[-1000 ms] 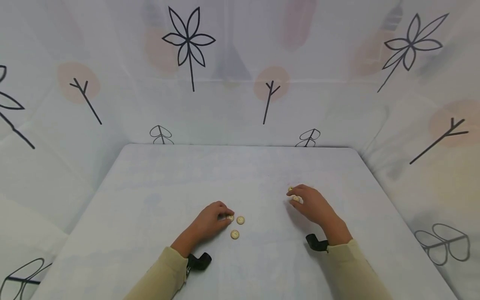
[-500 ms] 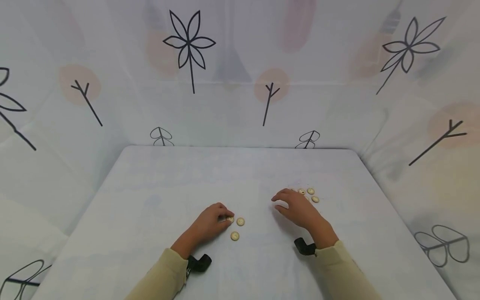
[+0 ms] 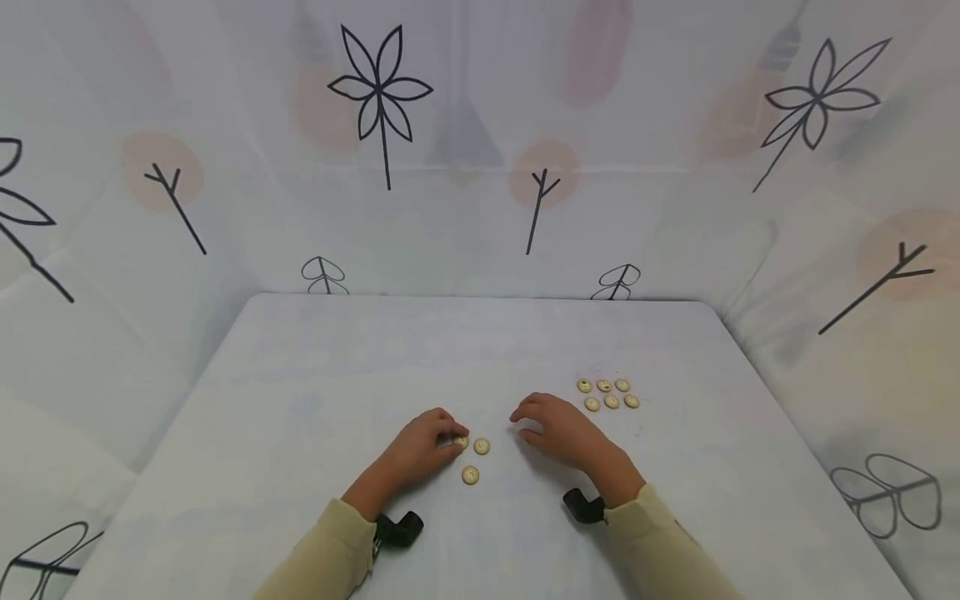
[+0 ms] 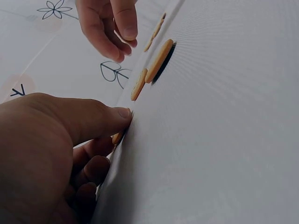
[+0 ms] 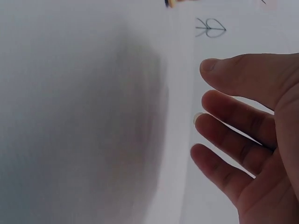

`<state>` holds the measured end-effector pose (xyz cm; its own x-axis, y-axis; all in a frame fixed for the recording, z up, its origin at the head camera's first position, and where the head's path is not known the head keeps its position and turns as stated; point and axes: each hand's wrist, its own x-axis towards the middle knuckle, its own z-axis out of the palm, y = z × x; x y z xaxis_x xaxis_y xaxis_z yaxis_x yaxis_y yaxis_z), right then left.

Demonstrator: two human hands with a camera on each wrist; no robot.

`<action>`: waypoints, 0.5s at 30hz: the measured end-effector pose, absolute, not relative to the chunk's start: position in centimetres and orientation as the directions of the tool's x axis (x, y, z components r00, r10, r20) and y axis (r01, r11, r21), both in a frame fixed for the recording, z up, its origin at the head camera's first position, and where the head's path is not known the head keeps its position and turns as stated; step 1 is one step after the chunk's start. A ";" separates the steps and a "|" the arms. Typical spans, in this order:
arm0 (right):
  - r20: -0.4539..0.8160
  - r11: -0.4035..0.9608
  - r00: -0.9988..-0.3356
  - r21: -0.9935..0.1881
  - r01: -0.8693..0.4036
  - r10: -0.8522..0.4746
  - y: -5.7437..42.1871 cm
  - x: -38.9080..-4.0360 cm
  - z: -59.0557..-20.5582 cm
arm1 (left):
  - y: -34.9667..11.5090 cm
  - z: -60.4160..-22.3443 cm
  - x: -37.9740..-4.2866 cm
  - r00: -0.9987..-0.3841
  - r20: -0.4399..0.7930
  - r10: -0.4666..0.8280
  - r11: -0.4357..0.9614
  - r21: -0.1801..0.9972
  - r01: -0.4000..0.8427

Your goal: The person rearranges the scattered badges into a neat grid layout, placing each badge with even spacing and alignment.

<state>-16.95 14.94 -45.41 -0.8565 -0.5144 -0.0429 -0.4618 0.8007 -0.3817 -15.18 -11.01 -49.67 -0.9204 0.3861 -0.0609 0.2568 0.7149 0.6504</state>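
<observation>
My left hand [image 3: 426,446] rests low on the white table and pinches a pale wooden button [image 3: 462,442] between thumb and fingers. In the left wrist view that button [image 4: 117,138] shows partly behind the thumb. Two more round buttons lie flat just right of these fingertips, one beside them [image 3: 482,447] and one nearer the front [image 3: 470,475]. My right hand [image 3: 558,429] hovers over the table to the right of them, fingers loosely bent and apart. Nothing is between its fingers [image 5: 224,163] in the right wrist view.
Several matching buttons [image 3: 603,386] lie in two short rows behind and right of my right hand. A white cloth [image 3: 457,217] with plant drawings hangs around the back and sides of the table [image 3: 375,350]. Black wrist cameras [image 3: 400,529] sit at both sleeves.
My right hand has moved left and toward the front, away from the two rows of buttons, which now lie uncovered. The left hand stays at its button.
</observation>
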 end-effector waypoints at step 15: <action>-0.048 0.732 -0.775 -0.369 -0.572 -0.630 12.3 -16.5 -46.0 | -11.1 -49.8 -15.1 -0.916 -0.016 0.401 0.700 0.650 0.295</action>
<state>-16.51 12.31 -46.00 -0.7750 -0.6301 -0.0479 -0.5723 0.7321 -0.3694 -15.13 -11.14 -49.82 -0.9158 0.4014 -0.0163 0.2952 0.7001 0.6502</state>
